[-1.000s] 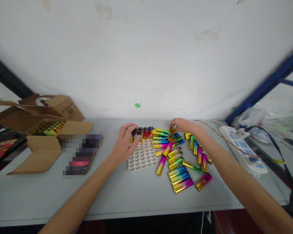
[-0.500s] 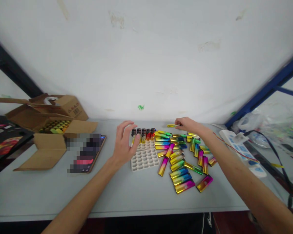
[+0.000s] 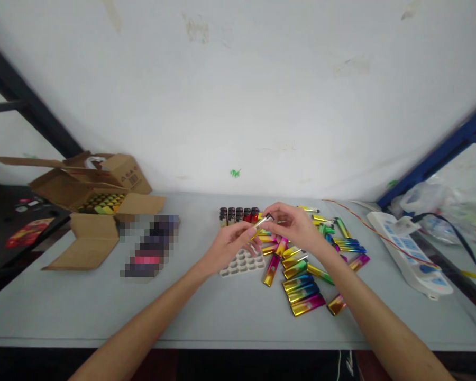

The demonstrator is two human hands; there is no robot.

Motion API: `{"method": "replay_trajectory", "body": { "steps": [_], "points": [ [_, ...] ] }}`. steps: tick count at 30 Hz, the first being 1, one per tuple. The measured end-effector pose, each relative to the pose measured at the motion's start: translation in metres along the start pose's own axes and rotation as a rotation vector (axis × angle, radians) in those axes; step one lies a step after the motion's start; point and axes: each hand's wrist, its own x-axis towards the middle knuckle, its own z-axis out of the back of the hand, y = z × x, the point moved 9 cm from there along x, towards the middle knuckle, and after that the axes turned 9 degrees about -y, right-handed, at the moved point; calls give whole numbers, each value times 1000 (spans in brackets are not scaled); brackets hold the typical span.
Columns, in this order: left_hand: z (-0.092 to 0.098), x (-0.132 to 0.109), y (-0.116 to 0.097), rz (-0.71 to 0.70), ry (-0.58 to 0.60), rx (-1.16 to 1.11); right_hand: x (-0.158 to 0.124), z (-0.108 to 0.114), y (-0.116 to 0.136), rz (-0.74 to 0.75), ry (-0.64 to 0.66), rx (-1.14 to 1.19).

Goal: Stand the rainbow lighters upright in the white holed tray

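A gold lighter with a dark top is held slanted above the white tray, between my two hands. My left hand pinches its lower end. The fingers of my right hand close on its upper end. Below my left hand lies the white tray of small pockets, its middle partly covered by the hand. Dark-topped lighters stand upright in its far rows. To the right of the tray, many shiny lighters in gold, blue, green and magenta lie loose, some under my right wrist.
Open cardboard boxes stand at the left back, one holding upright lighters. A blurred-out phone-like item lies left of the tray. At right are a white power strip, wires and plastic bags. A wall closes off the back.
My right hand has come left and nearer with the lighter from the back of the pile. My left hand has moved right and closed on the lighter's other end. The view has shifted slightly.
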Motion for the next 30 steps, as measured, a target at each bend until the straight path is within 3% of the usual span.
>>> {"method": "replay_trajectory", "body": {
  "steps": [3, 7, 11, 17, 21, 24, 30],
  "points": [
    [-7, -2, 6, 106, 103, -119, -1, -2, -3, 26, -51, 3],
    [-10, -6, 5, 142, 185, -194, -6, 11, -10, -12, -124, -14],
    [-5, -4, 4, 130, 143, -246, -17, 35, -6, 86, -281, -267],
    [-6, -3, 7, 152, 154, -268, -34, 52, 7, 267, -370, -589],
    [0, 0, 16, 254, 54, -355, -41, 58, 17, 334, -445, -656],
    [2, 2, 26, 361, 5, -403, -44, 53, 22, 374, -433, -660],
    [10, 3, 38, 418, -40, -328, -45, 44, 19, 384, -388, -627]
  ]
}}
